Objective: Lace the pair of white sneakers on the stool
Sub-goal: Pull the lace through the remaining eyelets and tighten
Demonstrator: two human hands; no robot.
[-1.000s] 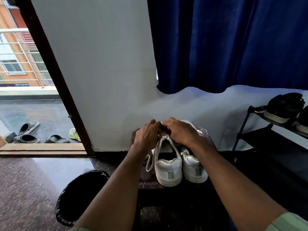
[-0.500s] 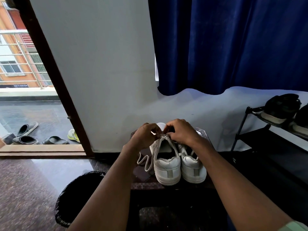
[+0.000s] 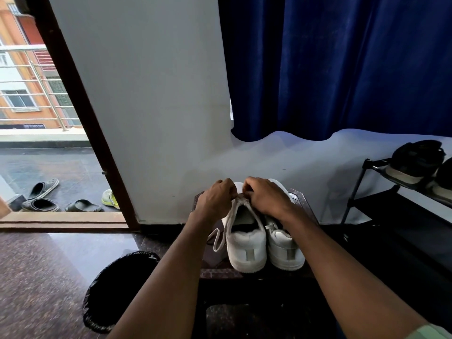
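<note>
Head view looks down my two bare forearms to the stool (image 3: 304, 204), a dark one set against the pale wall, where the pair of white sneakers stands side by side with heels toward me. My left hand (image 3: 215, 196) and right hand (image 3: 266, 195) meet over the front of the left sneaker (image 3: 245, 248), knuckles up and fingers curled, each pinching the white lace (image 3: 241, 197) where it crosses the top of the tongue — the fingertips themselves are tucked under, so I cannot see exactly how the lace lies in them. A loose length of that lace hangs off the shoe's left side in a loop down to the stool top. The right sneaker (image 3: 285, 250) sits touching its mate; my right wrist passes over its front, and whether it is laced I cannot tell. On the floor to the left of the stool stands a bin lined with a black bag (image 3: 115, 287). A black shoe rack (image 3: 367, 192) with dark shoes on it stands at the right, and a blue curtain (image 3: 342, 64) hangs above. Through the open doorway at left, sandals (image 3: 44, 196) lie on the balcony floor.
</note>
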